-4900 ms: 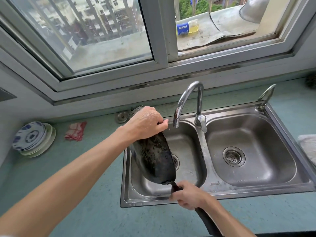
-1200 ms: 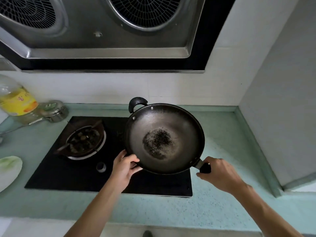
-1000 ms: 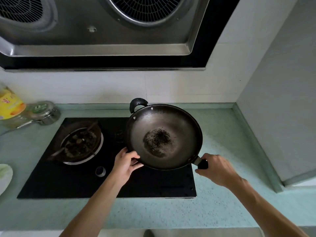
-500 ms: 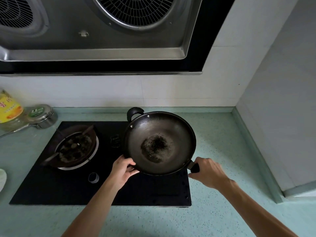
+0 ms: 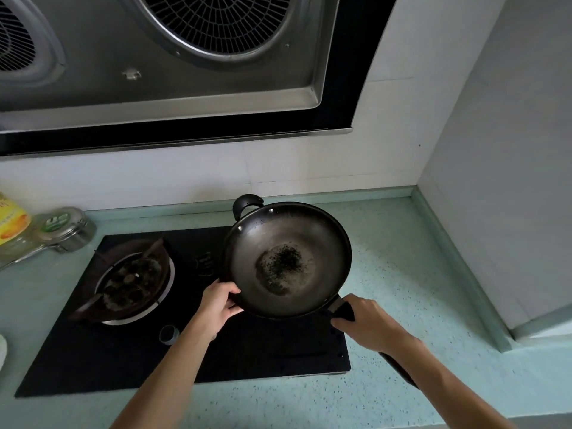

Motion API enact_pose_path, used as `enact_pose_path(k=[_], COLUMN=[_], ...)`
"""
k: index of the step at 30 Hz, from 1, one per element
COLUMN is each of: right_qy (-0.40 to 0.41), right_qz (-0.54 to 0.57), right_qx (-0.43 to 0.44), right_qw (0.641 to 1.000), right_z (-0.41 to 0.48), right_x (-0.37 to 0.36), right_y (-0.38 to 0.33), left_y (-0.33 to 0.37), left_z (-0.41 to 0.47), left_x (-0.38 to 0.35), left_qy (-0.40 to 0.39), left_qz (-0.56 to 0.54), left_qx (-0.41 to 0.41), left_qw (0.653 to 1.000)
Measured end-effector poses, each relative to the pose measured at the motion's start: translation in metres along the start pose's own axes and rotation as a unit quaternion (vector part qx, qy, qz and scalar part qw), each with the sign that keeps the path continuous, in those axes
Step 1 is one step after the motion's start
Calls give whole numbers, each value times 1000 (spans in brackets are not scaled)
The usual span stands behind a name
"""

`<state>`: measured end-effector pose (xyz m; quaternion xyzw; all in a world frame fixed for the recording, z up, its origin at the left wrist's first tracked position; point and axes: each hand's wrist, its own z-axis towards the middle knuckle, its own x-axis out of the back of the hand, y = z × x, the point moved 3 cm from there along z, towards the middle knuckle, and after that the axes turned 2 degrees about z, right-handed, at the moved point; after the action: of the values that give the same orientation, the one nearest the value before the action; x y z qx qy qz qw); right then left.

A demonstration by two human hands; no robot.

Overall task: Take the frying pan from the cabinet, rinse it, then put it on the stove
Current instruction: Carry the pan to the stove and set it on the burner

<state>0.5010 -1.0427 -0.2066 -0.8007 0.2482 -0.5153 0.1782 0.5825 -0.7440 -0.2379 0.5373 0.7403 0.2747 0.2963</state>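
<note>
The dark frying pan [image 5: 288, 258], round with a blackened patch in its bowl and a small loop handle at its far rim, sits over the right half of the black glass stove [image 5: 123, 360]. My left hand [image 5: 218, 301] grips the pan's near-left rim. My right hand [image 5: 365, 323] is closed around the long black handle at the pan's near-right side. The right burner is hidden under the pan, so I cannot tell whether the pan rests on it.
The left burner [image 5: 133, 280] stands bare, with a stove knob [image 5: 169, 334] in front. An oil bottle [image 5: 12, 221] and a metal lidded jar [image 5: 66, 227] stand at the left. The range hood [image 5: 185, 72] hangs overhead; a wall closes the right side.
Earlier I held the pan tilted in the sink under the tap. Now it is over the stove's right side and has come down slightly in the last second, both hands still on it.
</note>
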Motion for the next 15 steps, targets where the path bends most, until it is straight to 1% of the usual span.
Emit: enact_pose_path(k=[5, 11, 15], right_qy=[31, 65, 75], right_qz=[30, 75, 52], right_qx=[-15, -50, -63], right_qw=[999, 994, 994], right_z=[-7, -17, -23], right_x=[-22, -39, -42], right_y=[-23, -40, -53], left_y=[18, 47, 42], left_z=[9, 14, 24], left_x=[12, 23, 30], left_qy=[-12, -59, -71], left_qz=[44, 101, 114], left_qx=[-9, -62, -51], left_qw=[999, 991, 990])
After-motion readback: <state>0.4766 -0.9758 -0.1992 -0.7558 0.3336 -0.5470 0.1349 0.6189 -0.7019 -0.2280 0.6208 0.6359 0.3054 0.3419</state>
